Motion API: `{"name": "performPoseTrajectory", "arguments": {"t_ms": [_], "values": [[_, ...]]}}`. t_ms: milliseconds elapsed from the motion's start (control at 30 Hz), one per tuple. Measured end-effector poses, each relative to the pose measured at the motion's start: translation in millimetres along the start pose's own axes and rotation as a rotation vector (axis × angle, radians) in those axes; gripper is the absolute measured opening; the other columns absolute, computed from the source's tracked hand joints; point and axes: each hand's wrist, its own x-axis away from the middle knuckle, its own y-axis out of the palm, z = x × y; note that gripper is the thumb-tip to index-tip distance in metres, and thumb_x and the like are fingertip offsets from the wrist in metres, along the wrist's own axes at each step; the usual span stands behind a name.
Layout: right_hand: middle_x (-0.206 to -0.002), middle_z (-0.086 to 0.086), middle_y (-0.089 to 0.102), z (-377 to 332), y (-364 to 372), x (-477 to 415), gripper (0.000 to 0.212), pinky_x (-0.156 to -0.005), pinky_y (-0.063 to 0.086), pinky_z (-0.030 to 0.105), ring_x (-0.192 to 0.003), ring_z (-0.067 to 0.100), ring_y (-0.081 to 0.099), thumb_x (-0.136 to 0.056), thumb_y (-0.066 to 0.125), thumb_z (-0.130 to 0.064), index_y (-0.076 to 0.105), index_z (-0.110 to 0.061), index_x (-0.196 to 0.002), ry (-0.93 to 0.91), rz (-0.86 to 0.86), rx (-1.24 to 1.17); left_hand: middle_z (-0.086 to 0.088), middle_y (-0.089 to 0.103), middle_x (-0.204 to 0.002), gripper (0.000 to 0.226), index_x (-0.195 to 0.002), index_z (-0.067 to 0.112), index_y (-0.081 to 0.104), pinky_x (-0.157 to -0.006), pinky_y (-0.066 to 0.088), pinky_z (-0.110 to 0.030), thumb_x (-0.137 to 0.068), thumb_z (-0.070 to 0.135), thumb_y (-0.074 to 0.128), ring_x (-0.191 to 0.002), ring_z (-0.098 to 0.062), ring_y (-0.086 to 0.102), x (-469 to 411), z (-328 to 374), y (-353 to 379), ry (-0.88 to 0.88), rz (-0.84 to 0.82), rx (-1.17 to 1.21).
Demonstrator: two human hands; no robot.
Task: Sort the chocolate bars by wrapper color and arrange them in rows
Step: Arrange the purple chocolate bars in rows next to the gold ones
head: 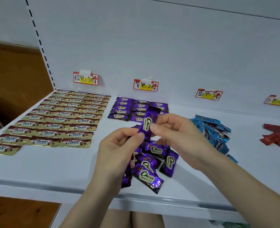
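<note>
**2 hands on 1 purple Choco bar**

Both hands hold a single purple Choco bar (148, 123) above the white shelf (53, 170), tilted nearly upright with its printed face to the camera. The left hand (119, 145) pinches the lower end between thumb and forefinger. The right hand (177, 134) pinches the bar's right edge, with its other fingers curled behind.

Under the hands, near the front edge, lie loose purple bars (152, 165) in a heap, overlapping at odd angles. Behind the held bar, the purple rows (132, 109) sit flat against the back panel (152, 46).

To the left, brown-and-gold bars (58, 120) fill 3 neat columns from the back to the front, with 1 more bar (3, 148) alone at the front left. To the right, blue bars (213, 130) lie in an unsorted pile, and red bars (275, 135) are heaped further right at the edge of view.

4 handwritten price tags (85, 79) are taped along the back panel, 1 above each colour group.
</note>
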Motion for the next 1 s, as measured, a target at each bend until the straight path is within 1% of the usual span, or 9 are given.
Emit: {"name": "performPoseTrajectory", "arguments": {"t_ms": [67,133,233,300,467,567,700,867,1000], "values": [[-0.071,-0.006,0.067,-1.2,-4.7,-3.5,0.006,-0.063,0.048,0.020,-0.070,0.009,0.062,-0.080,0.065,-0.016,0.061,-0.019,-0.081,-0.016,0.006,-0.002,0.006,0.052,-0.038,0.010,-0.081,0.000,0.063,-0.034,0.033,-0.012,-0.081,0.010,0.063,-0.028,-0.003,0.040,-2.6,0.5,0.8,0.020,-0.017,-0.045],[-0.071,-0.011,0.066,-6.8,-10.6,-4.7,0.011,-0.065,0.049,0.017,-0.067,0.003,0.061,-0.086,0.060,-0.013,0.062,-0.023,-0.083,-0.058,-0.053,0.117,0.005,0.058,-0.047,0.021,-0.081,0.002,0.065,-0.035,0.033,-0.012,-0.073,0.021,0.067,-0.030,-0.002,0.040,-7.8,3.9,0.0,0.071,-0.002,-0.089],[-0.076,-0.016,0.067,-6.9,-16.4,-4.0,0.014,-0.066,0.047,0.014,-0.070,-0.002,0.060,-0.087,0.060,-0.016,0.064,-0.029,-0.087,-0.177,-0.115,0.321,-0.001,0.064,-0.055,0.005,-0.076,0.006,0.063,-0.038,0.035,-0.010,-0.080,0.008,0.065,-0.032,0.000,0.044,-16.5,6.2,1.4,0.075,0.014,-0.103],[-0.081,-0.019,0.065,-1.5,-18.9,-2.5,0.011,-0.070,0.043,0.010,-0.079,-0.003,0.058,-0.085,0.065,-0.024,0.065,-0.033,-0.090,-0.343,0.001,0.527,-0.003,0.065,-0.056,0.009,-0.075,0.005,0.062,-0.037,0.034,-0.009,-0.084,0.003,0.061,-0.031,0.000,0.045,-19.6,3.9,5.1,0.050,0.011,-0.100],[-0.091,-0.013,0.057,14.4,-26.0,0.8,0.024,-0.082,0.041,0.014,-0.091,0.002,0.054,-0.077,0.064,-0.032,0.071,-0.014,-0.092,-0.650,0.058,0.816,-0.007,0.064,-0.059,0.015,-0.071,0.005,0.061,-0.037,0.035,-0.010,-0.085,0.002,0.060,-0.031,-0.002,0.044,-24.1,-7.4,15.5,-0.014,-0.002,-0.099],[-0.087,-0.019,0.060,18.1,-39.5,-10.0,0.010,-0.082,0.040,0.009,-0.093,0.001,0.055,-0.077,0.069,-0.018,0.071,-0.016,-0.087,-0.525,0.059,0.755,-0.002,0.052,-0.053,0.021,-0.069,0.008,0.060,-0.036,0.030,-0.015,-0.087,0.020,0.060,-0.031,-0.008,0.036,-27.2,-12.9,14.8,-0.096,0.020,-0.084],[-0.091,-0.016,0.061,27.2,-70.9,-43.0,0.013,-0.070,0.033,-0.002,-0.086,-0.004,0.053,-0.081,0.068,-0.016,0.066,-0.026,-0.088,-0.232,0.112,0.761,0.003,0.038,-0.051,0.033,-0.083,0.010,0.057,-0.039,0.028,-0.020,-0.094,0.039,0.048,-0.034,-0.009,0.031,-34.9,-8.4,4.0,-0.345,0.077,0.141],[-0.100,-0.007,0.061,46.5,-76.9,-77.7,0.015,-0.068,0.035,0.016,-0.091,0.004,0.050,-0.083,0.067,-0.019,0.067,-0.017,-0.098,-0.108,0.089,0.878,-0.002,0.047,-0.061,0.032,-0.090,0.008,0.057,-0.049,0.034,-0.022,-0.094,0.035,0.041,-0.043,-0.013,0.038,-40.3,-2.0,-0.1,-0.508,0.096,0.317],[-0.097,-0.008,0.056,53.8,-68.5,-88.7,0.021,-0.071,0.031,0.014,-0.092,0.004,0.047,-0.085,0.065,-0.019,0.067,-0.014,-0.104,-0.138,0.039,0.926,-0.010,0.058,-0.067,0.036,-0.099,0.003,0.059,-0.055,0.040,-0.029,-0.095,0.034,0.040,-0.052,-0.017,0.049,-41.2,0.1,-2.2,-0.534,0.124,0.341]]}}
